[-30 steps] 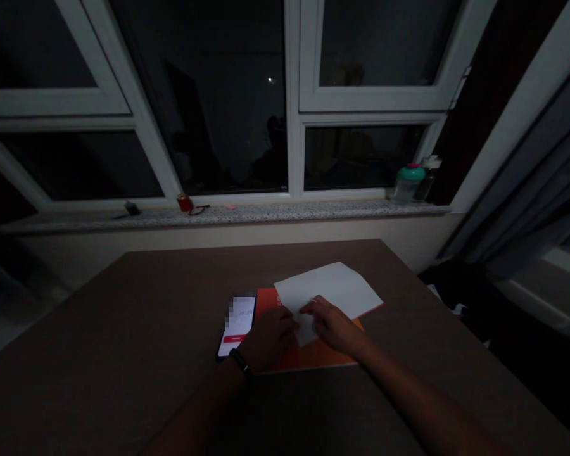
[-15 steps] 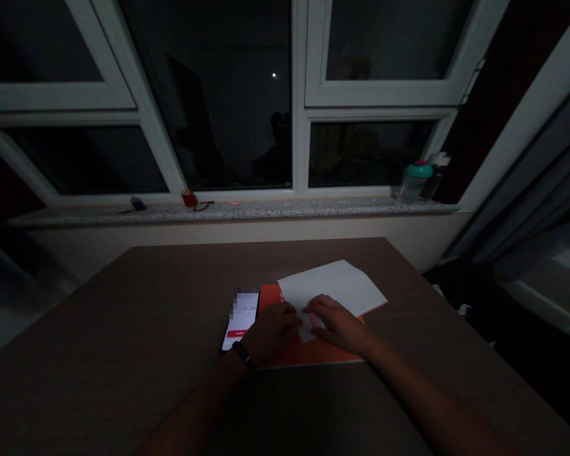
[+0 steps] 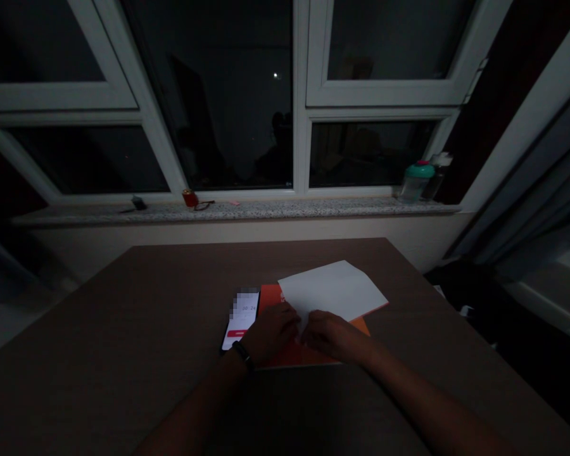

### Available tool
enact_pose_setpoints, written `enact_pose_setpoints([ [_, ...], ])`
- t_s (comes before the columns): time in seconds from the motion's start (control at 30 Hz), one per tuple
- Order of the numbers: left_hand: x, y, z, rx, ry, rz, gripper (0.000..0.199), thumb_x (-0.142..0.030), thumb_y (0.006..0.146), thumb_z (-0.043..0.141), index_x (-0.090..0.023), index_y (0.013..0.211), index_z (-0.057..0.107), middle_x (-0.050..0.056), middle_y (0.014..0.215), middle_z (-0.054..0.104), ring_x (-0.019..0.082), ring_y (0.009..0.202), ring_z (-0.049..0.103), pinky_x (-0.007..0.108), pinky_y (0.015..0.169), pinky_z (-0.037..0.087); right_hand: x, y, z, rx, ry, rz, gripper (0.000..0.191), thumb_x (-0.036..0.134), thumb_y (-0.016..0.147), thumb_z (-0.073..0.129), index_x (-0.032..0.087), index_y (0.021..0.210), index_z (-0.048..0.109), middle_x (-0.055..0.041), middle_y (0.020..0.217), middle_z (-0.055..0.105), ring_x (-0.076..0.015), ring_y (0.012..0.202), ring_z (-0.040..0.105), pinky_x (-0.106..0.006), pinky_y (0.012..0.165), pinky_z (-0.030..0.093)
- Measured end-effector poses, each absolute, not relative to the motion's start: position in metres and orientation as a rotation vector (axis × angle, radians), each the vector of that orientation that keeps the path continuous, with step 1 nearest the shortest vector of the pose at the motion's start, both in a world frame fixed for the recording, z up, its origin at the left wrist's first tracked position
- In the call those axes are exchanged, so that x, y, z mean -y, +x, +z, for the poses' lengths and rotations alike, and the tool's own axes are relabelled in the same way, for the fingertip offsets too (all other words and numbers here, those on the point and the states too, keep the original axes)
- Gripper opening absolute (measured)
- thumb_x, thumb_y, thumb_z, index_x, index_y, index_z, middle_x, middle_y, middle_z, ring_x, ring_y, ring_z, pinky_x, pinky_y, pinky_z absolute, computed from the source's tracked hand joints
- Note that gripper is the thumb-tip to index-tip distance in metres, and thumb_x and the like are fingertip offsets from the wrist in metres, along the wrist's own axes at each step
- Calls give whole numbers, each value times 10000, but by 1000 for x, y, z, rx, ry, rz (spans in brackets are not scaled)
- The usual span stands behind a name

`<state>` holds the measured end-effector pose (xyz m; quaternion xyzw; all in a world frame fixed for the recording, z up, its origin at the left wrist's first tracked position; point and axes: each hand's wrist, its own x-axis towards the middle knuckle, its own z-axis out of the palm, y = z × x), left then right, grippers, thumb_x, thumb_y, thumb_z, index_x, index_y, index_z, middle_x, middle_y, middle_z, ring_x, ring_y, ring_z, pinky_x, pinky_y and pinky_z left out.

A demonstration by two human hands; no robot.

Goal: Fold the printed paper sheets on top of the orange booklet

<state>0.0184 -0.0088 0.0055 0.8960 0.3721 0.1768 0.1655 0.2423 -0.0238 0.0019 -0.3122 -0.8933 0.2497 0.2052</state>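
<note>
A white sheet of paper lies slanted over an orange-red booklet, its near end narrowing down between my hands. My left hand, wearing a dark wristband, has its fingers drawn together on the left side of that near end. Opposite it, my right hand is closed, thumb and fingertips pinching the paper's near tip. Both sets of fingertips almost meet over the booklet, and the bit of paper between them is mostly hidden and dim.
A lit phone lies left of the booklet on the brown table. Beyond the table's far edge, the speckled windowsill holds a small red jar, a dark small item and a teal-lidded bottle beside another bottle.
My right hand has gone from fingers spread over the paper to a closed pinch, slightly nearer to me. The pink-marked patch under it is now covered. My left hand stays in place.
</note>
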Motion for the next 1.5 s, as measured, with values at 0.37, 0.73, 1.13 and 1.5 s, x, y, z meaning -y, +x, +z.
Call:
enact_pose_setpoints([
  [0.37, 9, 19, 4, -1065, 2557, 492, 198, -137, 927, 505, -194, 1061, 639, 57, 1097, 607, 201, 1019, 558, 339, 923, 435, 21, 245, -1, 2437, -966, 657, 260, 65, 841, 548, 223, 986, 696, -39, 956, 639, -168, 901, 594, -264, 805, 441],
  [0.73, 8, 16, 1, -1064, 2560, 497, 243, -125, 899, 540, -210, 1110, 626, 57, 1151, 597, 209, 1068, 550, 357, 958, 426, 15, 248, -5, 2307, -1196, 609, 203, 85, 787, 599, 219, 901, 700, -15, 844, 603, -155, 792, 572, -247, 709, 414],
  [1.13, 10, 17, 1, -1071, 2560, 513, 250, -122, 885, 541, -199, 1110, 615, 65, 1159, 588, 214, 1077, 546, 363, 974, 421, 3, 238, -24, 2093, -1129, 532, 183, 66, 731, 716, 190, 813, 610, -28, 904, 586, -201, 937, 531, -327, 838, 405],
  [1.5, 11, 18, 5, -1073, 2568, 492, 210, -124, 891, 538, -200, 1073, 611, 54, 1113, 586, 207, 1028, 549, 341, 928, 430, 11, 227, -23, 2150, -1082, 573, 205, 83, 719, 747, 190, 779, 583, -25, 900, 559, -202, 930, 513, -305, 798, 409],
])
